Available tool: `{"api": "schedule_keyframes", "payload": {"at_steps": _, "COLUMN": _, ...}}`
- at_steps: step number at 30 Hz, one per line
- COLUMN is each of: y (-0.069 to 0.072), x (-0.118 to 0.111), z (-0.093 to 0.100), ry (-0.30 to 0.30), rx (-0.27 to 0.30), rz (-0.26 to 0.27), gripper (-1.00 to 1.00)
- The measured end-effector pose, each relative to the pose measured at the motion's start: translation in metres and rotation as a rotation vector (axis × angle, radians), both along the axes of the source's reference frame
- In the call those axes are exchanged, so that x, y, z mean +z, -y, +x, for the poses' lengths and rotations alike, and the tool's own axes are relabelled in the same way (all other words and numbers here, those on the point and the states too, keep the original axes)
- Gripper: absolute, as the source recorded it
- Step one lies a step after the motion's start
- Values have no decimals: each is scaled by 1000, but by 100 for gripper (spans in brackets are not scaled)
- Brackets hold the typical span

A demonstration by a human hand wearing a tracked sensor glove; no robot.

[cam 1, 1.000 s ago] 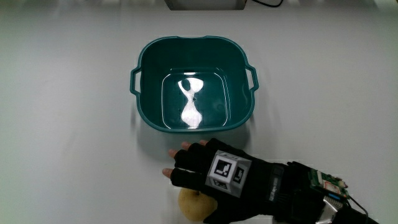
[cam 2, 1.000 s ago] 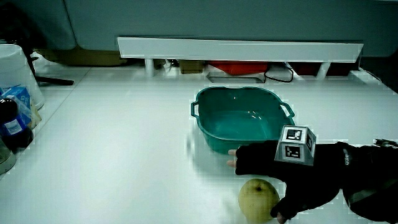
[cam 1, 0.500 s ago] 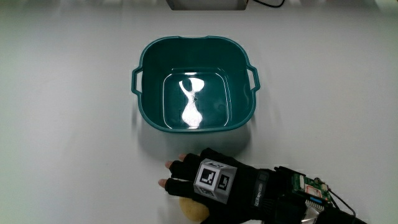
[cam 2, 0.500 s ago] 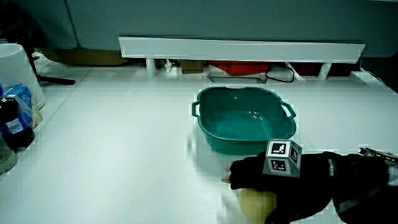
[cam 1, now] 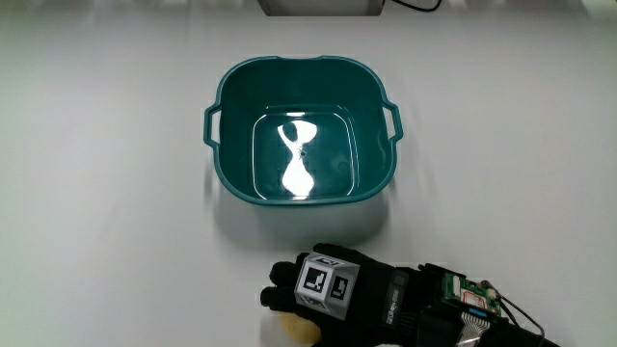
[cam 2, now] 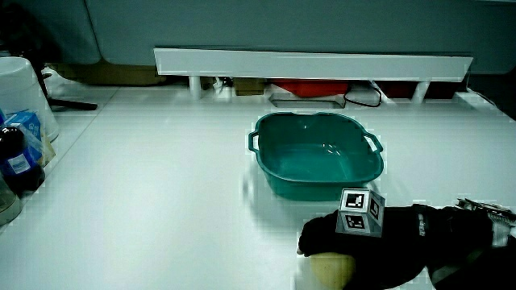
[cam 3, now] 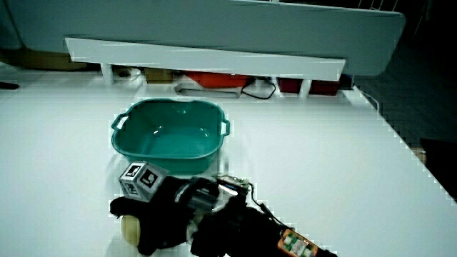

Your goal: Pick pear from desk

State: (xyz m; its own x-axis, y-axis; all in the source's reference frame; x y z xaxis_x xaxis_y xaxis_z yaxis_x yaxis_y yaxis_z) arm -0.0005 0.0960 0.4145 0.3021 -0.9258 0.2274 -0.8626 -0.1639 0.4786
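The yellow pear [cam 1: 292, 330] lies on the white desk, nearer to the person than the teal basin [cam 1: 299, 64]. It is mostly covered by the hand [cam 1: 318, 287], whose fingers curl down around it. Only a pale strip of the pear [cam 2: 326, 271] shows under the glove in both side views, and I cannot tell whether it still touches the desk. The hand [cam 2: 355, 238] carries the patterned cube on its back. The pear [cam 3: 131, 229] peeks out below the hand [cam 3: 153, 208], close to the table's near edge.
The teal basin [cam 2: 314, 118] has two small handles and nothing in it. The basin [cam 3: 171, 104] is close to the hand. A dark bottle [cam 2: 14, 161] and a white container [cam 2: 24, 93] stand at the table's edge. A low white partition [cam 2: 314, 61] closes off the table.
The hand has come down toward the person and onto the pear. Its fingers, spread a second ago, now curl around the fruit and hide most of it.
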Motion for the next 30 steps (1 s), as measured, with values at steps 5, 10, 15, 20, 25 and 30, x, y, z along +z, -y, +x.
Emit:
{"api": "schedule_keyframes", "payload": {"at_steps": 5, "y": -2, "x": 4, "z": 0, "ry": 17, "rx": -5, "rz": 2, "gripper": 79}}
{"api": "schedule_keyframes", "payload": {"at_steps": 10, "y": 0, "x": 2, "z": 3, "ry": 50, "rx": 9, "rz": -4, "gripper": 100}}
{"api": "schedule_keyframes", "payload": {"at_steps": 15, "y": 10, "x": -12, "z": 8, "ry": 73, "rx": 30, "rz": 0, "gripper": 100}}
{"api": "schedule_keyframes", "payload": {"at_steps": 20, "y": 27, "x": -26, "z": 13, "ry": 103, "rx": 56, "rz": 23, "gripper": 100}}
{"api": "schedule_keyframes", "payload": {"at_steps": 25, "y": 42, "x": -31, "z": 18, "ry": 101, "rx": 81, "rz": 20, "gripper": 100}}
{"api": "schedule_keyframes", "payload": {"at_steps": 30, "y": 59, "x": -36, "z": 25, "ry": 107, "rx": 128, "rz": 17, "gripper": 100}}
